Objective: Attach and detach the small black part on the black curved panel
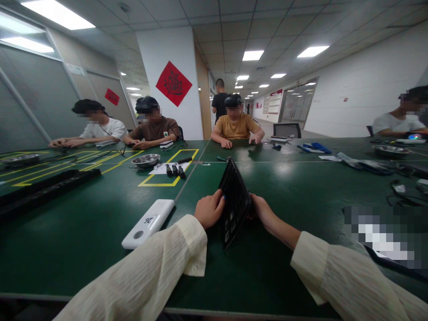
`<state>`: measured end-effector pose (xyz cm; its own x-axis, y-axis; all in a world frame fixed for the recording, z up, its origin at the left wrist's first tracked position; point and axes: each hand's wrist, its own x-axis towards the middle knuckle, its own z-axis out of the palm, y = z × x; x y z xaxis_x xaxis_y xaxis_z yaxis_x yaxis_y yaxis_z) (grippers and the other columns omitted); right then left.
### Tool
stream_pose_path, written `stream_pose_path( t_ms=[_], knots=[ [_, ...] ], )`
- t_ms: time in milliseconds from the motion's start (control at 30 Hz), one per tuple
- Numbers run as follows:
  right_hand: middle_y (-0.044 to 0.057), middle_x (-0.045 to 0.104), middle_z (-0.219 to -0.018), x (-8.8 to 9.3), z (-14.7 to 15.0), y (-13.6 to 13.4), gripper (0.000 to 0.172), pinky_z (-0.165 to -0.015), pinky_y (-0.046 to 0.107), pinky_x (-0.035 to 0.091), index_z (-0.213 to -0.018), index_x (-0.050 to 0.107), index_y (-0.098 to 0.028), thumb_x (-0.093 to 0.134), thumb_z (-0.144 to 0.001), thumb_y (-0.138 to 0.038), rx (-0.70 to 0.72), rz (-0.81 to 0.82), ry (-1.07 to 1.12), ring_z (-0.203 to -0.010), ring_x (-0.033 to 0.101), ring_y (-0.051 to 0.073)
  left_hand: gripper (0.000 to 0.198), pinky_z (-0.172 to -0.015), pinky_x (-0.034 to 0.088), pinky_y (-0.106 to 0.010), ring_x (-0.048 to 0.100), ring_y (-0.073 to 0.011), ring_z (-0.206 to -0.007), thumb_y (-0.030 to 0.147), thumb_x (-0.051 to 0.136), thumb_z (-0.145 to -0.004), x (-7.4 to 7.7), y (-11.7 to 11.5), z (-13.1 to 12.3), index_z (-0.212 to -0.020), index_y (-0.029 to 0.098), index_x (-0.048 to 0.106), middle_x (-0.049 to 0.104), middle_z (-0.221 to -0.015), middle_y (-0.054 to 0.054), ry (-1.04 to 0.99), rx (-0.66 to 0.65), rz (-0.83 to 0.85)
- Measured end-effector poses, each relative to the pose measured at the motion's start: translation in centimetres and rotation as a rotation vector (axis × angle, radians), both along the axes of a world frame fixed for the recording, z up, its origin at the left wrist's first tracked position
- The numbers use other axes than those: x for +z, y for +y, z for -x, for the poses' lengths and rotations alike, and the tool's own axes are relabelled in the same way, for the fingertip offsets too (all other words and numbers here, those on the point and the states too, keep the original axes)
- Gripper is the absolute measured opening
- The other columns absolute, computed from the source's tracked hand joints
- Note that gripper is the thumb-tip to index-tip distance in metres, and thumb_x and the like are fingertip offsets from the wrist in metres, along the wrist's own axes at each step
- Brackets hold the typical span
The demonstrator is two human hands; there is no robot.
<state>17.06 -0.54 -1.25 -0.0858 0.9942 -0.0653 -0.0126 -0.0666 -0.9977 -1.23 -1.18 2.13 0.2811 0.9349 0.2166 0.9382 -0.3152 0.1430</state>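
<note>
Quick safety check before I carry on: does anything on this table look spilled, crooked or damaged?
Nothing stands out as spilled or damaged. The flat black object is steeply tilted, but the left hand and right hand hold it. Farther items are too small to judge.

26 on white device (151,225), black characters on red diamond sign (174,84)

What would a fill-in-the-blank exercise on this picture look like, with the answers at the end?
The flat object held up in the middle is coloured ____.
In the picture, the numbered white device lies to its ____.
The broad lines near a metal bowl are ____.
The bare tabletop is coloured ____.
Missing words: black; left; yellow; green.
</note>
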Motion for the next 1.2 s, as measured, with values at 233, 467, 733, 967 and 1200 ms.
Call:
stream_pose_path(
  t_ms=[233, 467, 733, 967, 1200],
  knots=[
    [0.001, 0.055, -0.046, 0.22, 0.11, -0.09, 0.035, -0.038, 0.021, 0.037, -0.067, 0.053, -0.015, 0.031, -0.087, -0.032, -0.010, -0.002, -0.019, -0.039, 0.051, 0.012, 0.045, -0.061, 0.035, -0.025, 0.061, -0.0186, -0.076, 0.041, 0.015, -0.090, -0.12, 0.31, 0.11, -0.086, 0.021, 0.055, 0.064, -0.079, -0.006, -0.011, -0.028, 0.010],
    [0.001, 0.054, -0.045, 0.29, 0.19, -0.04, 0.036, -0.037, 0.021, 0.036, -0.065, 0.052, -0.015, 0.029, -0.087, -0.031, -0.013, 0.005, -0.025, -0.038, 0.051, 0.012, 0.041, -0.062, 0.035, -0.025, 0.061, -0.0189, -0.077, 0.039, 0.020, -0.090, -0.27, 0.36, 0.26, -0.086, 0.021, 0.056, 0.064, -0.080, -0.006, -0.009, -0.051, 0.005],
    [0.001, 0.055, -0.046, 0.03, 0.05, -0.02, 0.035, -0.037, 0.020, 0.037, -0.066, 0.052, -0.015, 0.031, -0.087, -0.033, -0.016, 0.000, -0.011, -0.039, 0.052, 0.012, 0.030, -0.064, 0.037, -0.025, 0.060, -0.0168, -0.072, 0.041, 0.024, -0.089, -0.80, 0.86, 0.48, -0.097, 0.022, 0.045, 0.063, -0.077, -0.003, -0.136, -0.048, -0.024],
    [0.001, 0.056, -0.047, -0.47, -0.08, 0.30, 0.035, -0.038, 0.021, 0.038, -0.068, 0.052, -0.015, 0.033, -0.086, -0.038, 0.002, -0.017, 0.006, -0.040, 0.052, 0.012, 0.033, -0.065, 0.037, -0.025, 0.060, -0.0174, -0.077, 0.040, 0.020, -0.090, -0.48, 0.74, 0.42, -0.094, 0.023, 0.048, 0.063, -0.079, -0.003, -0.077, -0.048, 0.019],
    [0.001, 0.056, -0.047, -0.57, -0.15, 0.39, 0.037, -0.037, 0.020, 0.037, -0.065, 0.053, -0.015, 0.032, -0.087, -0.037, 0.011, -0.014, 0.003, -0.039, 0.051, 0.011, 0.035, -0.063, 0.037, -0.026, 0.060, -0.0185, -0.075, 0.039, 0.020, -0.090, -0.54, 0.83, 0.47, -0.092, 0.021, 0.050, 0.063, -0.079, -0.005, -0.029, -0.073, -0.003]
  ],
)
